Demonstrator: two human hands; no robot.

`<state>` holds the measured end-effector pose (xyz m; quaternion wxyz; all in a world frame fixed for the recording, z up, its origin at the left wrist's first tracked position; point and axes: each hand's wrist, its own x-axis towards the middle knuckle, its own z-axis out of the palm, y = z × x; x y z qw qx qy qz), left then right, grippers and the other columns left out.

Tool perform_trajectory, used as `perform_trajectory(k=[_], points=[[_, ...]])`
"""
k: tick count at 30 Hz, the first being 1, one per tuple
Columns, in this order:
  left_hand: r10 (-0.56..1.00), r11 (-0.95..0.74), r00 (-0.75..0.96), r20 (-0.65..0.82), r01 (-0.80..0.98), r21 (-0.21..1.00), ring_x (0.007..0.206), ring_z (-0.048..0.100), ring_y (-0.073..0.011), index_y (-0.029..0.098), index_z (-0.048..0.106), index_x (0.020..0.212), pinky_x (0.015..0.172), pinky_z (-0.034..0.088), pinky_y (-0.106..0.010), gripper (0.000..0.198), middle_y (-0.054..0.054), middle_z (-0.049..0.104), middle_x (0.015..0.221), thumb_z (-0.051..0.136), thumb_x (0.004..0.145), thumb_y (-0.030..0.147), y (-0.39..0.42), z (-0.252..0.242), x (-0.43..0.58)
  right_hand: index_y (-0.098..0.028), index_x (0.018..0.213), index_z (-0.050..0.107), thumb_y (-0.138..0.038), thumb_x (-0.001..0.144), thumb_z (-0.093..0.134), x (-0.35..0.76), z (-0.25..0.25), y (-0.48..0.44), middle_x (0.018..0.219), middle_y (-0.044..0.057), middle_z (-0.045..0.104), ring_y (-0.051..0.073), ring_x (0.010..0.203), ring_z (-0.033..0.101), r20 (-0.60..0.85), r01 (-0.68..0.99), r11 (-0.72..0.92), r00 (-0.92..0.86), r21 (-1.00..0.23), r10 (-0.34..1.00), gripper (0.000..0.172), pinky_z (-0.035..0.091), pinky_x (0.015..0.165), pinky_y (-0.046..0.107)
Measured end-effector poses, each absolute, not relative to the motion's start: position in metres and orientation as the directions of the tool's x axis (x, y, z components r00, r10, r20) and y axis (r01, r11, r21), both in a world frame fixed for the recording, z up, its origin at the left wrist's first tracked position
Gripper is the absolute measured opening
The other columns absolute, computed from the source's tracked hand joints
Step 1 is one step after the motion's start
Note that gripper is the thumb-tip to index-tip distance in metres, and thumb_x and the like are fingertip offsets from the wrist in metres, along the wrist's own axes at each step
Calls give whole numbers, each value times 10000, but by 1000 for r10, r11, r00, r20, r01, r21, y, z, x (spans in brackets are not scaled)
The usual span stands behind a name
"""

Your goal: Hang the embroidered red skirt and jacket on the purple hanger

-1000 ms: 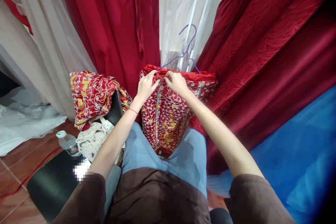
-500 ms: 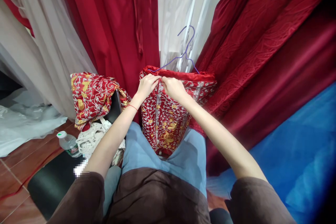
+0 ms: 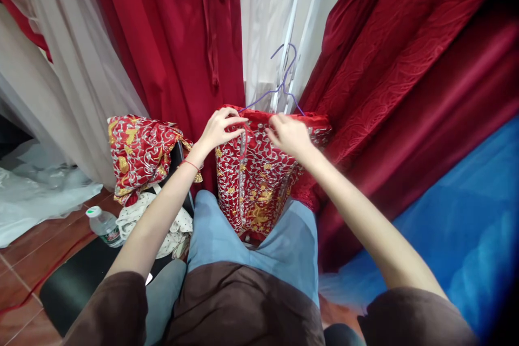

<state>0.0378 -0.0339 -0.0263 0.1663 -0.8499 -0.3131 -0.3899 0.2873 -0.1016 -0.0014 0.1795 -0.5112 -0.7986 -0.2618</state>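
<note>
The embroidered red garment [image 3: 259, 194] is in front of the person, its lower part between the two thighs [image 3: 208, 232], and its long axis goes away from the lap toward the purple hanger [image 3: 286, 78]. Near its top edge [image 3: 261, 116], a thin red cord [image 3: 244, 146] hangs along the cloth, just beside the fingertips of the left hand [image 3: 223, 130]; so this hand is the nearer one, and the cord lies to its right. The left thumb and fingers are spread apart. The right hand [image 3: 290, 134] is farther right, by the same edge, with bent fingers; it is blurred, and I cannot tell if it pinches something
</note>
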Motion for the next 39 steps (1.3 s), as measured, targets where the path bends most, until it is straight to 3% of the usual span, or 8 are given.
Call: perform_trajectory(k=[4, 10, 15, 19, 23, 26, 34, 39], points=[[457, -687, 495, 739, 724, -61, 1348, 424, -350, 218, 658, 1230, 1087, 379, -551, 389, -129, 497, 1436, 645, 862, 343, -28, -12, 30, -56, 1320, 483, -397, 924, 443, 354, 6, -86, 1244, 255, 587, 376, 1093, 519, 624, 932, 237, -360, 273, 693, 523, 372, 872, 474], [542, -571, 488, 684, 811, -126, 1341, 419, -424, 139, 703, 1044, 1061, 384, -577, 334, -203, 520, 1394, 677, 834, 397, 0, -1, 13, -160, 1116, 607, -310, 895, 440, 410, 6, -73, 1050, 164, 642, 337, 1010, 505, 456, 879, 314, -458, 359, 763, 314, 351, 903, 536], [538, -575, 552, 637, 793, -201, 1226, 516, -363, 167, 722, 1069, 1014, 417, -534, 381, -164, 614, 1231, 555, 922, 475, 2, 10, -6, -125, 1233, 591, -369, 903, 464, 409, 4, -68, 1151, 226, 593, 385, 1061, 490, 479, 912, 247, -385, 327, 789, 430, 366, 879, 570], [518, -605, 594, 616, 763, -227, 1151, 556, -322, 193, 712, 1110, 984, 436, -487, 411, -140, 642, 1158, 480, 957, 496, -1, 10, -19, -145, 1157, 650, -343, 914, 448, 403, 5, -69, 1188, 230, 588, 394, 1103, 483, 488, 914, 297, -399, 275, 776, 372, 371, 871, 547], [542, -564, 571, 616, 791, -236, 1115, 574, -313, 179, 680, 1159, 949, 447, -444, 459, -154, 650, 1144, 437, 974, 523, -2, 5, -27, -196, 1038, 660, -389, 921, 443, 413, 8, -75, 1061, 147, 669, 336, 1032, 538, 475, 868, 475, -483, 146, 736, 313, 374, 883, 501], [556, -520, 563, 611, 810, -273, 1098, 586, -313, 178, 654, 1195, 923, 445, -420, 505, -162, 641, 1166, 466, 951, 578, -4, 8, -28, -186, 979, 654, -435, 931, 402, 431, 12, -77, 913, 125, 686, 297, 913, 572, 490, 876, 477, -445, 68, 749, 358, 372, 887, 496], [608, -425, 486, 628, 867, -260, 1089, 592, -325, 204, 649, 1154, 801, 442, -355, 495, -152, 646, 1134, 459, 944, 611, -7, 23, -23, -212, 882, 687, -528, 940, 414, 450, 31, -81, 792, 104, 675, 305, 927, 558, 549, 909, 353, -416, 223, 725, 422, 329, 949, 511], [615, -473, 450, 647, 868, -153, 1068, 595, -305, 208, 650, 1024, 783, 441, -339, 442, -133, 666, 1096, 422, 969, 582, -2, 23, -14, -211, 898, 678, -460, 956, 405, 447, 34, -86, 835, 84, 703, 247, 816, 596, 489, 890, 417, -451, 185, 747, 375, 387, 793, 353]])
